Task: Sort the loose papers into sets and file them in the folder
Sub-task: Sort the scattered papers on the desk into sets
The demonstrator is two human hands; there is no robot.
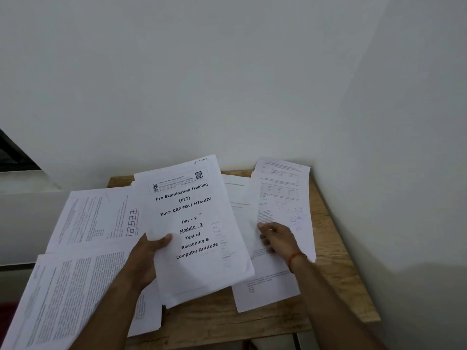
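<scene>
1 paper set [192, 223] in left hand [146, 256]

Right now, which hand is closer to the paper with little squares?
Left. The left hand grips the booklet just beside the squared paper; the right hand touches sheets beyond the booklet.

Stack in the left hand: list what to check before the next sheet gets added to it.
1. Left hand grips the stack: ok, thumb on its front.
2. Its title legible: ok, it reads Day - 2, Module - 2.
3. Right hand has hold of the sheet on the right: cannot tell; it is on the sheet, but the grip is unclear.
4. Papers on the left lie fully on the table: not ok, they spread past its left edge.
5. Folder at hand: cannot tell, none in view.
</scene>
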